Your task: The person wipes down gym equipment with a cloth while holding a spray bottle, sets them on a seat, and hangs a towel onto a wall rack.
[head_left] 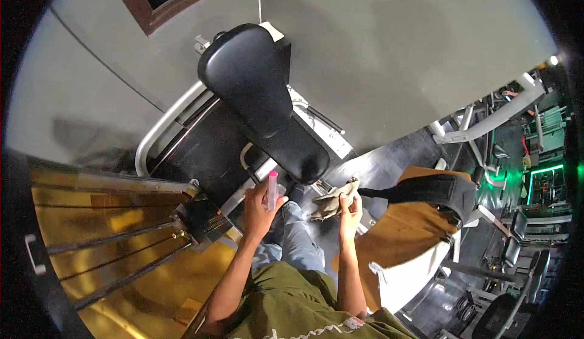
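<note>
My left hand (258, 213) is wrapped round a small clear bottle (272, 193) with a pink cap, held upright in front of my legs. To its right, my right hand (350, 215) pinches a crumpled beige cloth (333, 201) between thumb and fingers. The bottle and the cloth are apart. Just beyond both hands is a black padded bench (261, 104) on a metal frame, its narrow end nearest to me.
A grey wall (377, 65) rises behind the bench. At the left, dark bars (109, 232) cross a yellow surface. A brown padded surface with a black cover (426, 191) and a white cloth (413, 275) lies at the right. Gym machines (517, 235) stand farther right.
</note>
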A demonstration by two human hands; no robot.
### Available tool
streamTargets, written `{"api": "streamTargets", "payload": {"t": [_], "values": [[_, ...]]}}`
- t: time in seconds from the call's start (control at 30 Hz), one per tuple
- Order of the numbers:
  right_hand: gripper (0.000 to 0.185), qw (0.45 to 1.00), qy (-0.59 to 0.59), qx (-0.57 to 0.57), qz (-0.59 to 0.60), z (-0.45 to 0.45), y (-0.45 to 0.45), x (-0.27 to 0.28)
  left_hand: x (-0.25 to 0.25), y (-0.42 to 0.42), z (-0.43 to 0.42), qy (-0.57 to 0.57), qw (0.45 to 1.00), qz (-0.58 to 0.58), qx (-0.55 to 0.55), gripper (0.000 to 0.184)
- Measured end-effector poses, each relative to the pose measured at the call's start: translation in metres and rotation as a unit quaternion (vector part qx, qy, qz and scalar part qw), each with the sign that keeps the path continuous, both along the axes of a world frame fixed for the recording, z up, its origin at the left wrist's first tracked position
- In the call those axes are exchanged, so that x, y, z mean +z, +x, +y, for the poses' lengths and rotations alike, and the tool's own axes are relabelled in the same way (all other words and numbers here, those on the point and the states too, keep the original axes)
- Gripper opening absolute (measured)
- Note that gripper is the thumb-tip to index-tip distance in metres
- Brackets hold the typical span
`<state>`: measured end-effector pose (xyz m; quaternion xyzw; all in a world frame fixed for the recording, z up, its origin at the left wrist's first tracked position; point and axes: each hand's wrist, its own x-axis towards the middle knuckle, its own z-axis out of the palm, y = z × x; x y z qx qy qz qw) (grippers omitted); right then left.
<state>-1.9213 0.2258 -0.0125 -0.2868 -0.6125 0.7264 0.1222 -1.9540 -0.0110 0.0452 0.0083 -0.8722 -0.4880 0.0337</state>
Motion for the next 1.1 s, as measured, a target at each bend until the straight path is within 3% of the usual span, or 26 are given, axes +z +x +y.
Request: {"api": "streamTargets", "payload": {"t": [0.07,0.13,0.23,0.33,0.4,0.47,0.5,0.53,0.6,0.63,0.7,0.73,0.77,0.8,0.83,0.93,1.03,1.1], "values": [[0.030,0.999,-0.007,0.004,-0.047,0.007,-0.026,-0.014,-0.018,-0.022,0.007,0.056,0.997,-0.040,0.021,0.065],[0.031,0.999,-0.023,0.013,-0.046,0.015,-0.051,-0.038,-0.050,-0.048,0.011,0.037,0.996,-0.077,-0.002,0.065],[0.034,0.997,0.038,0.051,-0.050,0.024,-0.088,-0.075,-0.070,-0.086,0.029,0.086,0.992,-0.090,-0.020,0.062],[0.049,0.982,0.088,0.089,-0.142,0.035,-0.113,-0.123,-0.108,-0.122,0.044,0.006,0.995,-0.096,-0.033,0.058],[0.055,0.985,0.062,0.083,-0.141,0.035,-0.125,-0.160,-0.146,-0.143,0.056,0.060,0.990,-0.130,-0.007,0.053],[0.059,0.967,0.155,0.128,-0.159,0.036,-0.136,-0.192,-0.176,-0.159,0.065,-0.094,0.995,-0.020,-0.003,0.050],[0.060,0.972,0.135,0.126,-0.144,0.037,-0.135,-0.227,-0.193,-0.164,0.070,-0.082,0.997,-0.014,0.006,0.049],[0.060,0.971,0.135,0.124,-0.155,0.037,-0.145,-0.226,-0.210,-0.171,0.077,-0.010,0.995,-0.083,0.045,0.049],[0.059,0.942,0.201,0.153,-0.220,0.031,-0.162,-0.228,-0.235,-0.181,0.082,-0.026,0.995,-0.082,0.044,0.048],[0.058,0.967,0.090,0.133,-0.199,0.030,-0.165,-0.243,-0.247,-0.187,0.086,-0.025,0.995,-0.091,0.036,0.048],[0.058,0.965,0.113,0.144,-0.186,0.030,-0.167,-0.267,-0.270,-0.189,0.095,-0.026,0.995,-0.064,0.075,0.045],[0.058,0.963,0.139,0.164,-0.160,0.032,-0.171,-0.280,-0.277,-0.190,0.099,-0.025,0.994,-0.075,0.074,0.045],[0.060,0.932,0.189,0.173,-0.255,0.031,-0.175,-0.293,-0.284,-0.191,0.103,-0.023,0.991,-0.106,0.073,0.045],[0.060,0.929,0.189,0.176,-0.265,0.033,-0.177,-0.304,-0.289,-0.190,0.105,-0.021,0.988,-0.137,0.072,0.044],[0.061,0.926,0.188,0.188,-0.267,0.034,-0.180,-0.314,-0.294,-0.190,0.107,0.027,0.989,-0.132,0.062,0.045],[0.063,0.915,0.197,0.218,-0.277,0.032,-0.204,-0.313,-0.294,-0.187,0.107,-0.004,0.993,-0.111,0.042,0.045],[0.067,0.915,0.227,0.270,-0.193,0.027,-0.210,-0.328,-0.307,-0.184,0.099,-0.006,0.986,-0.159,0.041,0.050],[0.070,0.892,0.264,0.297,-0.216,0.028,-0.211,-0.324,-0.308,-0.183,0.096,0.016,0.982,-0.185,0.036,0.055]]}}
